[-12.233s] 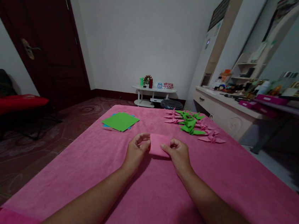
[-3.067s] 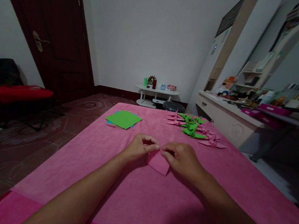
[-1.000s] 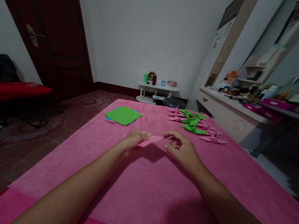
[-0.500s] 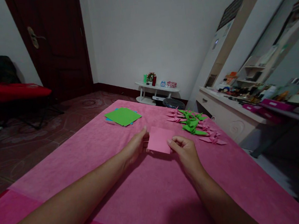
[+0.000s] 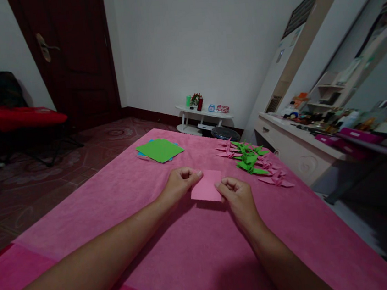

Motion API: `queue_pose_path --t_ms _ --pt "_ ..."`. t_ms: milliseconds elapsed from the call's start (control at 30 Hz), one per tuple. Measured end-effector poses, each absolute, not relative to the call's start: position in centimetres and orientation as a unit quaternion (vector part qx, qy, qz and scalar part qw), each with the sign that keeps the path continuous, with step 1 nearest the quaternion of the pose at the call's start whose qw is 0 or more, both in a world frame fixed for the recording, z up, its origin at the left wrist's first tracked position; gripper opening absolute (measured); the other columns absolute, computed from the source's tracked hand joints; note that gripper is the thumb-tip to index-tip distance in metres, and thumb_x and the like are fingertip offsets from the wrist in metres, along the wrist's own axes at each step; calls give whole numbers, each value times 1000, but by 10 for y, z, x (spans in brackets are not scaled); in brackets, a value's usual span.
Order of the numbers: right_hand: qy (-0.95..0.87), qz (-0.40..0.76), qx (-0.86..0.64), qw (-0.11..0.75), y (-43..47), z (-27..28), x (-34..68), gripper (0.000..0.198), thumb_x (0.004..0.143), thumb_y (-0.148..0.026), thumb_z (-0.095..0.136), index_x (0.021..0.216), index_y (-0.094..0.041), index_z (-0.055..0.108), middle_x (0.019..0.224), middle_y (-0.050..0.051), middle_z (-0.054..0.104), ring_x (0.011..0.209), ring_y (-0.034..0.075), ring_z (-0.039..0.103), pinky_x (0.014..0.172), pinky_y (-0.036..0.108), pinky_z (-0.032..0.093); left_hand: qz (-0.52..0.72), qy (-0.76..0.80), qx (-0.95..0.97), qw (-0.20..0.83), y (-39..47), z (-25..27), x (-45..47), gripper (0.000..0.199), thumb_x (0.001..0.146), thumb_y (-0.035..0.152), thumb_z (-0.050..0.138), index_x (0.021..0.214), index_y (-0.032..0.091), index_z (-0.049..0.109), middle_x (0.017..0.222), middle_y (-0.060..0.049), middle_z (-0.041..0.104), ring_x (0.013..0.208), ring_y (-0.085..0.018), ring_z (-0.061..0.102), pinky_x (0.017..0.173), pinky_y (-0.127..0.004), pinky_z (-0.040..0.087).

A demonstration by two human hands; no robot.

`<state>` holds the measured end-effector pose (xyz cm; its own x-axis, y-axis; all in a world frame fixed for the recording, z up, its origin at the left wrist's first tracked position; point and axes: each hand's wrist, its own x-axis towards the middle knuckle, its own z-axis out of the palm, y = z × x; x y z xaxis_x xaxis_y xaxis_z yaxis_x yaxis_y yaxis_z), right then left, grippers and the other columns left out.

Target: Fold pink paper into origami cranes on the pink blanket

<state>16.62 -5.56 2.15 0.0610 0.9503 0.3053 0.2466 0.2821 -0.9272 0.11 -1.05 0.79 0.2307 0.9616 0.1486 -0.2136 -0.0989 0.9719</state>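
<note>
A pink square of paper [image 5: 206,189] is held just above the pink cloth, its shadow falling below the near edge. My left hand [image 5: 182,181] pinches its upper left corner between thumb and fingers. On the right side, my right hand [image 5: 236,194] grips the edge, thumb on top and fingers curled behind. Several folded paper cranes, green [image 5: 250,162] and pink [image 5: 276,179], lie to the right beyond my right hand. Farther off on the left rests a stack of paper sheets [image 5: 160,150], green on top with blue corners peeking out.
A pink cloth [image 5: 178,262] covers the surface under my hands. Beyond its far edge stands a low white shelf [image 5: 186,128] with small items. To the right is a white dressing table [image 5: 298,152] crowded with bottles; a red folding chair [image 5: 17,117] stands left.
My left hand has moved from the paper's left edge up to its upper left corner, now pinching it with the thumb on top. My right hand keeps its grip, nearly in place.
</note>
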Motion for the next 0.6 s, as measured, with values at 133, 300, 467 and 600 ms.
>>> queue_pose_path --t_ms 133,300,467,600 --pt "-589 305 -507 551 -53 20 171 29 76 -31 60 53 -17 47 43 -6 42 41 8 38 42 20 28 378 331 604 619 -16 4 2 38 65 45 71 67 8 65 56 -5 60 45 -8 48 43 -20 29" --pt "-575 322 -509 554 -51 16 173 32 74 -36 62 54 -17 47 42 -6 44 38 7 38 40 19 28 339 364 649 575 -22 7 5 41 69 46 65 49 11 57 42 -2 54 35 -8 44 38 -20 29" --pt "-580 417 -496 493 -53 11 167 32 74 -45 62 64 -16 55 49 -3 52 39 9 45 38 20 32 370 383 647 546 -23 6 7 43 74 46 60 47 13 52 37 1 48 30 -7 40 34 -19 26" --pt "-586 394 -503 498 -54 7 164 34 75 -46 60 65 -15 57 45 -5 47 37 7 40 36 19 30 388 379 644 539 -24 5 9 44 74 48 60 48 14 49 36 3 43 30 -6 36 33 -20 23"
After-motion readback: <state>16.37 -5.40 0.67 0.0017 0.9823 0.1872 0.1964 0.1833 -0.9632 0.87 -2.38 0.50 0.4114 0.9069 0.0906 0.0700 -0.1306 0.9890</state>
